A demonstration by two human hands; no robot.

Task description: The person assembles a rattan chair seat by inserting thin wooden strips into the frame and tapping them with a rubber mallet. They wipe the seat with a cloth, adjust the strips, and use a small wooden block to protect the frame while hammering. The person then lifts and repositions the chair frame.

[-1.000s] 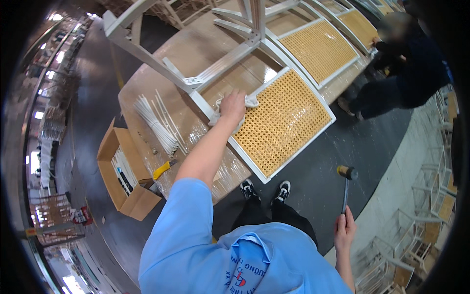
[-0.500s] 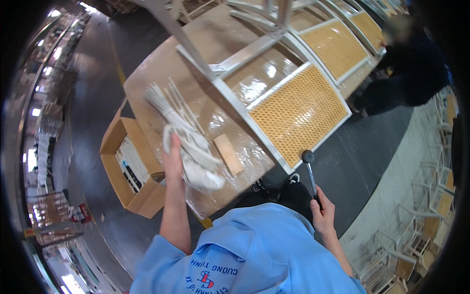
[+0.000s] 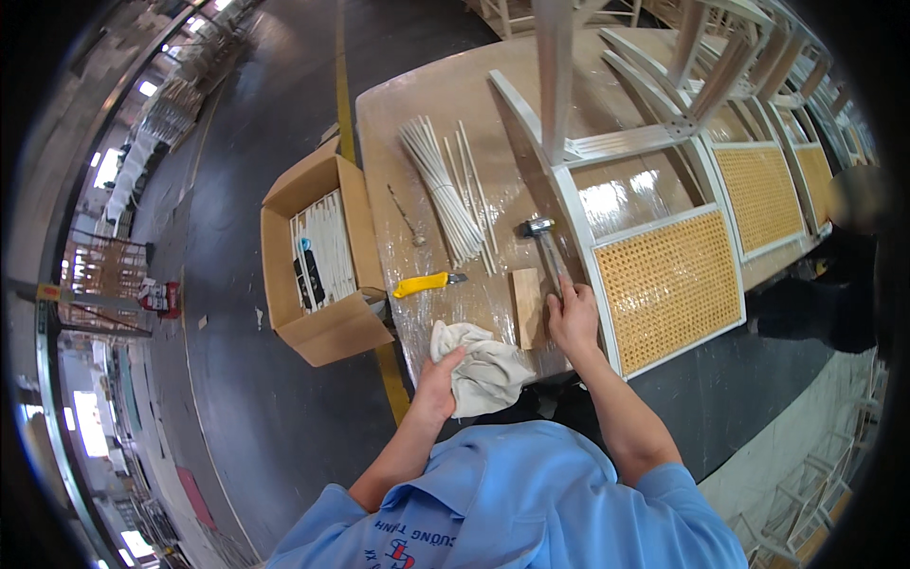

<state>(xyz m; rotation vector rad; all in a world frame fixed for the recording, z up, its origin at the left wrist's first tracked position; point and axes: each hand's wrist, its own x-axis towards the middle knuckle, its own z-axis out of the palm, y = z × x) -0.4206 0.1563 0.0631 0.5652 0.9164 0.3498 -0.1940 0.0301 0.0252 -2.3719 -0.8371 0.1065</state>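
My left hand is closed on a crumpled white cloth at the table's near edge. Over the table, beside the chair frame, my right hand grips a mallet with a dark head and metal shaft. A wooden block lies just left of that hand. The white chair frame has a woven cane panel and stands to the right. Farther left on the table are a yellow utility knife and a bundle of thin white rods, with several loose rods beside it.
An open cardboard box holding white strips and a dark tool stands left of the table. More chair frames with cane panels line the table on the right. Another person in dark clothing is at the far right.
My right hand has brought the mallet from beyond the table's edge to over the table. My left hand has drawn the cloth nearer, uncovering the knife and the rods' lower ends. The view has turned left.
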